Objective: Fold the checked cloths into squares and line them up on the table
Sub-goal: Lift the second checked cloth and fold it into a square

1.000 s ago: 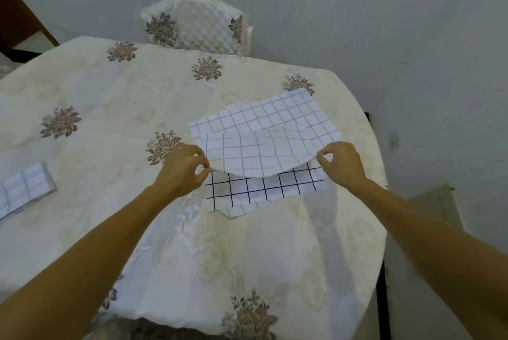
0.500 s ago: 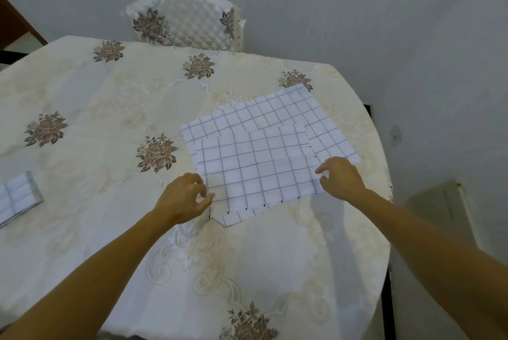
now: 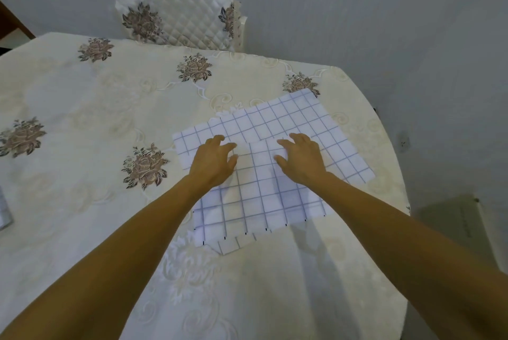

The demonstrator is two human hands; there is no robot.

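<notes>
Head view looks down on the checked cloth [image 3: 288, 120], which lies toward the right side of the surface [image 3: 110, 120], with both arms reaching over it. A second ago the two hands pinched the corners of a raised flap; that flap has since been laid down toward the person, and the hands have let go and moved onto the middle of the cloth. The left hand [image 3: 214, 161] and right hand [image 3: 302, 158] now rest side by side on the upper layer, fingers spread apart and lightly bent, gripping nothing. This looks like one fold set down and being smoothed. The layers do not match: a wider part shows beyond the hands and a small corner pokes out at the near edge, so squaring up is likely needed. Another folded cloth [image 3: 4, 210] sits well apart at the left edge.
</notes>
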